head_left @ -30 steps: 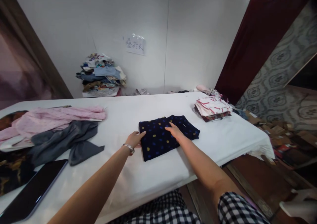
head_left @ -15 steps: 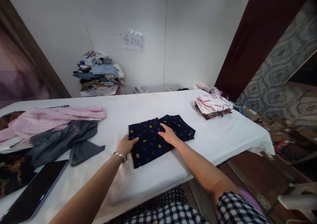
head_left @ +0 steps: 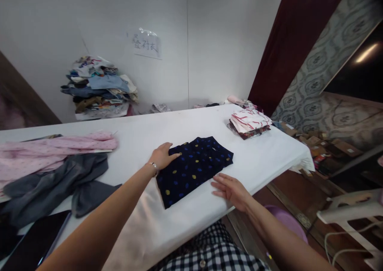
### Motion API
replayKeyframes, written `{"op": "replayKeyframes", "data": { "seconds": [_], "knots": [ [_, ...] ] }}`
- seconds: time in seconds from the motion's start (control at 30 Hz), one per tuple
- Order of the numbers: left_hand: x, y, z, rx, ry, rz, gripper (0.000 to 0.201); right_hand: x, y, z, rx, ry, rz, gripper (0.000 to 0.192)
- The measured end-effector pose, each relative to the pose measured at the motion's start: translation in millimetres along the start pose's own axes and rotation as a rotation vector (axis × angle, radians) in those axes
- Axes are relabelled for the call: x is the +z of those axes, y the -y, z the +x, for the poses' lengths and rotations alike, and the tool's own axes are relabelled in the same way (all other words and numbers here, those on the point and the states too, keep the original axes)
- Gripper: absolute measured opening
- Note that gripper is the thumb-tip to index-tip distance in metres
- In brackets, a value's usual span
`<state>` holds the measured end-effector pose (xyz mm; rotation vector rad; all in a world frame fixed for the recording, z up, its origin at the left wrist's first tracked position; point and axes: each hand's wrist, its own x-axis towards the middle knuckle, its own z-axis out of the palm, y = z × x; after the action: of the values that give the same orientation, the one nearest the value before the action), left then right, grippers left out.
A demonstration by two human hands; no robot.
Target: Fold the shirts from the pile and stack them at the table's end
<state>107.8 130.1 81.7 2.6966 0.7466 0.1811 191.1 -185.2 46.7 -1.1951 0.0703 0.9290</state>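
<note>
A folded dark blue cloth with coloured dots (head_left: 193, 168) lies flat on the white table (head_left: 263, 163), near its front edge, about the middle of the view. The left hand (head_left: 162, 156) rests at the cloth's ten o'clock corner, fingers spread flat and loose, gripping nothing. The right hand (head_left: 229, 189) lies flat on the bare tabletop at the cloth's four o'clock, just beside its edge, fingers straight and empty.

The cloth looks light, thin and limp; it would likely sag and lose its fold if lifted by one corner, so taking it under two opposite edges with flat palms seems safest.

A pink garment (head_left: 54, 149) and a grey one (head_left: 60, 179) lie at nine o'clock, a striped folded stack (head_left: 249, 121) at two o'clock.
</note>
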Motion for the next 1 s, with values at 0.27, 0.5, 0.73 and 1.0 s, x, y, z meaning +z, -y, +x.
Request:
{"op": "replayKeyframes", "data": {
  "seconds": [0.27,0.5,0.73,1.0],
  "knots": [
    [26.3,-38,81,-0.041,0.294,-0.003,0.082,35,-16,8,0.026,0.127,0.135,0.037],
    [22.6,-48,94,-0.098,0.373,-0.118,0.050,63,-19,39,0.034,0.135,0.182,0.035],
    [-45.0,-35,88,-0.033,0.235,-0.343,0.037,77,8,42,-0.186,0.119,0.010,0.036],
    [-150.5,-21,49,0.210,-0.384,-0.839,0.044,122,136,66,-0.798,0.230,-0.256,0.028]
  ]
}}
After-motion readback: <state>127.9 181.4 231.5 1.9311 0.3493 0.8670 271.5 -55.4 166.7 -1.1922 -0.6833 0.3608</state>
